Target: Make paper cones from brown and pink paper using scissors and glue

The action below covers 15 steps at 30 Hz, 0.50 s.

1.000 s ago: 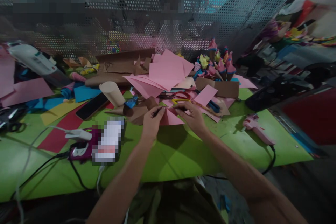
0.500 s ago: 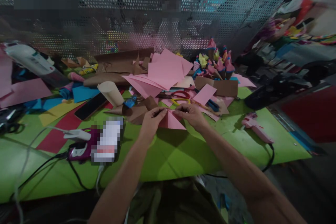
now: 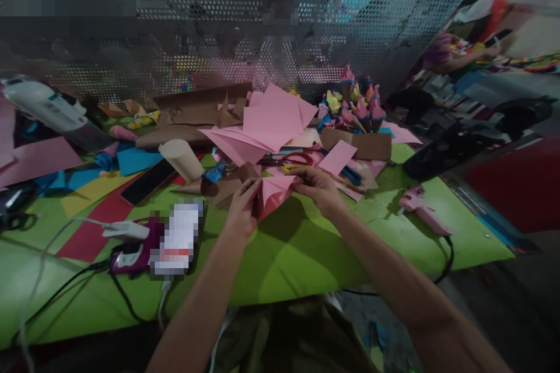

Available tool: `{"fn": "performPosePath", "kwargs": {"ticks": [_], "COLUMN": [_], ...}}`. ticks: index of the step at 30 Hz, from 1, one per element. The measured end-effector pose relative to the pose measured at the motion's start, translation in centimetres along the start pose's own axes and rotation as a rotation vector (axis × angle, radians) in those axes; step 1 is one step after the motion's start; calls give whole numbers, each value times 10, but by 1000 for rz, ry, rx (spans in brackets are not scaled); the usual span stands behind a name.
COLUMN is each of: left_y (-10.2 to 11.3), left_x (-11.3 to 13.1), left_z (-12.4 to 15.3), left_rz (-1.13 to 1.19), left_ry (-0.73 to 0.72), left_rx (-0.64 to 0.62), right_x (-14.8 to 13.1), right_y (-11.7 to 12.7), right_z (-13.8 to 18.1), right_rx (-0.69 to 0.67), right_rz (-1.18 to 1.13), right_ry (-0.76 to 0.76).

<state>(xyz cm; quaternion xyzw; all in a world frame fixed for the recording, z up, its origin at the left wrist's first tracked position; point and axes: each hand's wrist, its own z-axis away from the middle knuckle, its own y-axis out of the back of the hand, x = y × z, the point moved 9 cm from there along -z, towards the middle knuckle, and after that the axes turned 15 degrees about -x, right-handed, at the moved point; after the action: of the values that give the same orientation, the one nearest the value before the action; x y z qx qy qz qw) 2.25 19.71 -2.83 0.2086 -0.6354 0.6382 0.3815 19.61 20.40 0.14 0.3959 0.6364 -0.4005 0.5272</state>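
Observation:
A folded piece of pink paper (image 3: 275, 193) is held between my hands above the green table (image 3: 301, 268), its layers partly spread. My left hand (image 3: 243, 205) pinches its left edge, with some fingers hidden behind it. On the other side my right hand (image 3: 319, 187) grips the right corner between thumb and fingers. Just beyond the hands lie scissors (image 3: 297, 158) with red and yellow handles, brown paper pieces (image 3: 227, 183) and a stack of pink paper sheets (image 3: 273, 119).
A pink glue gun (image 3: 424, 210) lies at the right with its cord over the edge. To the left are a phone (image 3: 178, 236), a purple power strip (image 3: 139, 245), a dark phone (image 3: 149, 180) and a cardboard tube (image 3: 181, 160). Paper cones (image 3: 361, 108) stand at the back.
The pink paper has been lifted and its folds opened out, showing more layers. My left hand has shifted slightly left and turned. The whole view has drifted a little.

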Motion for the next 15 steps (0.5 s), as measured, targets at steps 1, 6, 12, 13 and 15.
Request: {"fn": "performPosePath", "kwargs": {"ticks": [1,6,12,13,15], "left_y": [-1,-4,-8,-9,-9], "left_x": [0,3,5,5,7], "left_z": [0,-2,-3,-3,-2], "left_rz": [6,9,-12,-17,-42], "left_ry": [6,-29,-48,-46,-43], "left_rx": [-12,-33,-57,-61,-63], "right_x": [1,4,8,6,-3], "right_y": [2,10,11,10,8], "right_z": [0,2,3,2,2], "right_rx": [22,122,143,131,86], "right_rz": [-12,-89,-220,-215,-136], "right_ry": [11,49,23,28,48]}}
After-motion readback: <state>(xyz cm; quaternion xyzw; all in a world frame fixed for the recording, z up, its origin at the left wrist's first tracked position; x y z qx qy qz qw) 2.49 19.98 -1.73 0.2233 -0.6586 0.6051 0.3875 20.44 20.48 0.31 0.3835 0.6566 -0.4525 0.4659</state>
